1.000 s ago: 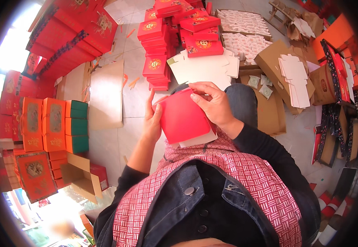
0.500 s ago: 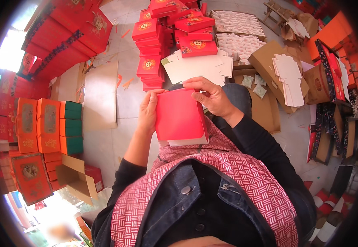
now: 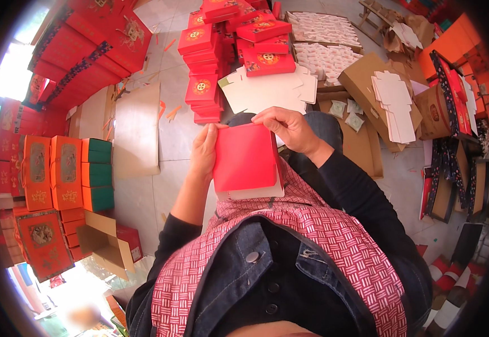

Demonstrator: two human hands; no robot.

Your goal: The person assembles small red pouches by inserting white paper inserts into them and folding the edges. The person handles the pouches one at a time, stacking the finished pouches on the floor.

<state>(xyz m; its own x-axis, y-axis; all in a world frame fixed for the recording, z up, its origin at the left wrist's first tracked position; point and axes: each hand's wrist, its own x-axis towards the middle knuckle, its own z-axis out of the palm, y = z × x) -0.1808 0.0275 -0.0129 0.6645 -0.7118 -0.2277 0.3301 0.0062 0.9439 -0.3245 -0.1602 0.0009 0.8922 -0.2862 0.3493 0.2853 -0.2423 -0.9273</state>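
Observation:
A red cardboard box [image 3: 245, 160] sits over my lap, its plain red face up and a white edge showing along the near side. My left hand [image 3: 204, 149] grips its far left corner, thumb along the far edge and the other fingers partly hidden behind the side. Bent over the far right corner is my right hand [image 3: 289, 130], fingers curled and thumb pressed in at the box's edge. Beyond my knees lie flat white carton blanks [image 3: 267, 92], next to stacked red printed boxes [image 3: 201, 87].
Trays of small white packed pieces [image 3: 326, 62] stand at the far right. Nearer are an open brown carton [image 3: 362, 154] with small packets and another white blank [image 3: 393, 106]. On the left are orange gift boxes [image 3: 66, 168], an empty carton [image 3: 107, 241] and a flat board [image 3: 137, 129].
My right hand's fingers have curled in more and the hand has shifted slightly at the far right corner. My left hand keeps its grip; the box has barely moved.

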